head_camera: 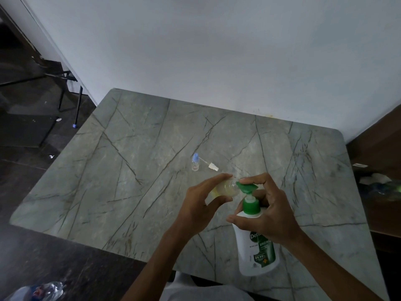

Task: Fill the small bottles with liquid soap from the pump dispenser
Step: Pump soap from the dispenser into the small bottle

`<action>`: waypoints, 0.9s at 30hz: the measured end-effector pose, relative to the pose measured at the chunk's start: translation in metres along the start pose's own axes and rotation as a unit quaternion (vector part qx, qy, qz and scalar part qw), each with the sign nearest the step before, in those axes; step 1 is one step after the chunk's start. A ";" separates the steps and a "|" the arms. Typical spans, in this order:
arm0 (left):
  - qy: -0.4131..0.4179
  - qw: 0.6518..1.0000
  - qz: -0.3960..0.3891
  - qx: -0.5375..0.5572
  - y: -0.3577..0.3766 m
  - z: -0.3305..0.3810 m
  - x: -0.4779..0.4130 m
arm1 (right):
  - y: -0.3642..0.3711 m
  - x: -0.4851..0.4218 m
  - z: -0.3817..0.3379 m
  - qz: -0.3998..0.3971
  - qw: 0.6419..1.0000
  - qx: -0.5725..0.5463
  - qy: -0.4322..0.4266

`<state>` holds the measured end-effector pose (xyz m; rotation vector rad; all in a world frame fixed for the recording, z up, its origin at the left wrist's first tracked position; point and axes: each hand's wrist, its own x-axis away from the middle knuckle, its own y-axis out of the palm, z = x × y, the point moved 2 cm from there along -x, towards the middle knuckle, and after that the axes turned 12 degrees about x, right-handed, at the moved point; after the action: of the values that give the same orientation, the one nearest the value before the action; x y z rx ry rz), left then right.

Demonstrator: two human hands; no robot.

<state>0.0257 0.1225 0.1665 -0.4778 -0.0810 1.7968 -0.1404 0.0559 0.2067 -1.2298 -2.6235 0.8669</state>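
Left hand (201,200) grips a clear small bottle (227,189), fingers and thumb curled round it, tilted with its mouth at the green spout. Right hand (273,211), at 3 o'clock of it, curls round the pump dispenser (256,253) neck, forefinger on the pump head. At 11 o'clock on the table (130,170) stands a blue-capped bottle (195,162), with a white sprayer cap (212,166) lying just beside it.

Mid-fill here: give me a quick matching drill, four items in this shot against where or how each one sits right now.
1 pump dispenser
2 open small bottle
3 blue-capped bottle
4 loose spray top

A stands upright on the table, untouched
B lies on its side on the table
C held tilted in the left hand
D pressed by the right hand

Pairs: 1-D, 2-C, 3-A, 4-B
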 end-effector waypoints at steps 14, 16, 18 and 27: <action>0.001 1.000 0.005 -0.002 -0.002 0.000 -0.002 | -0.003 -0.005 -0.004 0.000 1.000 -0.021 0.004; 0.000 1.000 0.004 -0.001 -0.003 -0.001 -0.003 | -0.002 -0.005 -0.003 -0.003 1.000 -0.013 -0.003; -0.001 1.000 0.003 -0.003 -0.003 -0.002 -0.002 | -0.001 -0.004 -0.002 -0.005 1.000 -0.014 0.000; -0.002 1.000 0.007 0.001 0.001 -0.002 0.002 | 0.001 -0.003 -0.002 0.011 1.000 -0.008 0.016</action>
<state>0.0250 0.1238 0.1639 -0.4740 -0.0797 1.8120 -0.1366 0.0548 0.2076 -1.2671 -2.6019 0.8251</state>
